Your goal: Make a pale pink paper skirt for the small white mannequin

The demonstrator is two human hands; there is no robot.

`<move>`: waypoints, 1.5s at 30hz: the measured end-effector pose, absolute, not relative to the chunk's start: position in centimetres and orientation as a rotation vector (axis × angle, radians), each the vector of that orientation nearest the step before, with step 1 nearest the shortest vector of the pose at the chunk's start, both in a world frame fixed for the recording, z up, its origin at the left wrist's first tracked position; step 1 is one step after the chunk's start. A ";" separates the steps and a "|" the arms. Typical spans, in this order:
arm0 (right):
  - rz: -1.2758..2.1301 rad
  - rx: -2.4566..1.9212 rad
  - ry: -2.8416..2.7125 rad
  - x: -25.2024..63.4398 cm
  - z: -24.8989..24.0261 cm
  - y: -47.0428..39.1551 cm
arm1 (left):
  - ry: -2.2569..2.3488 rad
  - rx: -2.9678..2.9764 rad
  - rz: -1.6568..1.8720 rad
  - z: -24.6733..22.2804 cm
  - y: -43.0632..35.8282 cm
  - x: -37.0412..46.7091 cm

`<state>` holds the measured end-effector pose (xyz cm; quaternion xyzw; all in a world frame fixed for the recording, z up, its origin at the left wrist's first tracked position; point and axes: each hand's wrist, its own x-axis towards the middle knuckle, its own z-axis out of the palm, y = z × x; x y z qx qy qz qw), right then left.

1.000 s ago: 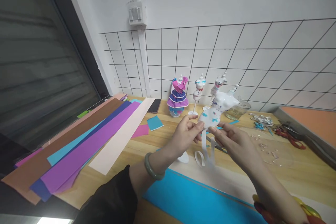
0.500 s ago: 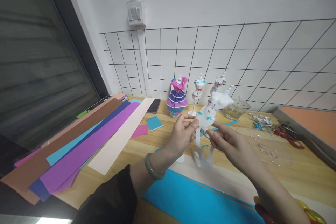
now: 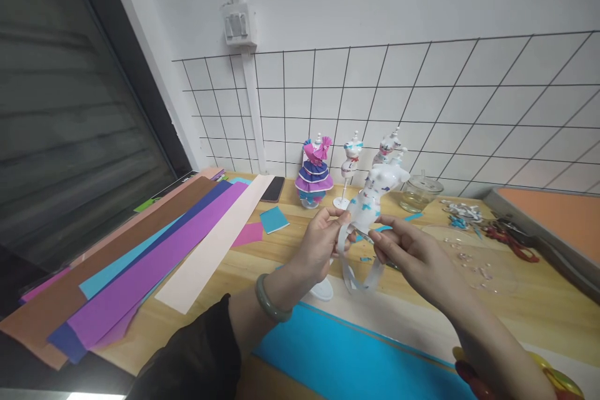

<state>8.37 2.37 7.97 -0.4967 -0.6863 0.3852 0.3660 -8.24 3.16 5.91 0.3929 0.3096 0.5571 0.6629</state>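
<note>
Both hands (image 3: pixel 316 245) hold mannequin (image 3: pixel 377 184) edge; phone (image 3: pixel 274 189) well apart.

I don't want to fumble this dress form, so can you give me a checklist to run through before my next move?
1. White dress form supported: ok, left hand grips its lower end.
2. Right hand grip: cannot tell, fingertips are at the lower edge.
3. White strip ends secured: cannot tell, fingers hide them; it hangs in a loop.
4. Dressed form upright: ok.
5. Red-handled scissors away from both hands: ok, lying at the right.
</note>
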 end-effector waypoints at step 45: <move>0.460 -1.308 -1.815 8.5 8.5 1.0 | 0.373 0.815 1.002 5.4 3.5 -8.7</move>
